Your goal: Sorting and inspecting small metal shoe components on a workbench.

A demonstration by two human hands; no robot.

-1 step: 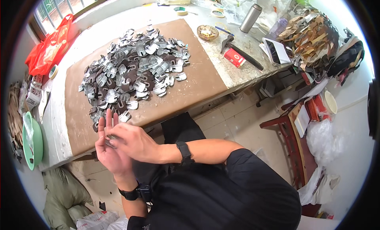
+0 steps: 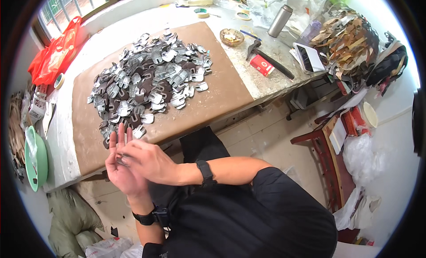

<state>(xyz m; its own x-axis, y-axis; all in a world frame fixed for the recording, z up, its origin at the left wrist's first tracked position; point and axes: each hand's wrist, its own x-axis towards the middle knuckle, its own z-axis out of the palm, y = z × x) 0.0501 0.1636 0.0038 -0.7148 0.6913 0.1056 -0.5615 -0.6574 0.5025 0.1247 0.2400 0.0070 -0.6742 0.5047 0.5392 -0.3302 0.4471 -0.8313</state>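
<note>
My left hand (image 2: pixel 125 176) is turned palm up in front of the table's near edge, its visible fingers stretched out and apart. Over that palm lies my right hand (image 2: pixel 153 162), fingers bent and pressed together in a pinch. A small dark, shiny piece (image 2: pixel 120 161) shows between the hands, at the right fingertips; its shape is mostly hidden. Just beyond the fingers spreads a big heap of metal clasp plates (image 2: pixel 155 76), silvery and dark brown, on a brown sheet (image 2: pixel 226 87). One silvery plate (image 2: pixel 139 132) lies nearest my left fingertips.
On the table's right stand a steel flask (image 2: pixel 280 21), a hammer (image 2: pixel 275 63), a red box (image 2: pixel 262 65), a bowl (image 2: pixel 231 37) and a phone (image 2: pixel 309 58). A pile of scraps (image 2: pixel 348 40) is farther right. At left are a red bag (image 2: pixel 55 56) and a green basin (image 2: pixel 39 158).
The view has shifted very slightly. My right fingers have moved a little over the left palm, and the small piece between my hands shows slightly differently. The heap is unchanged.
</note>
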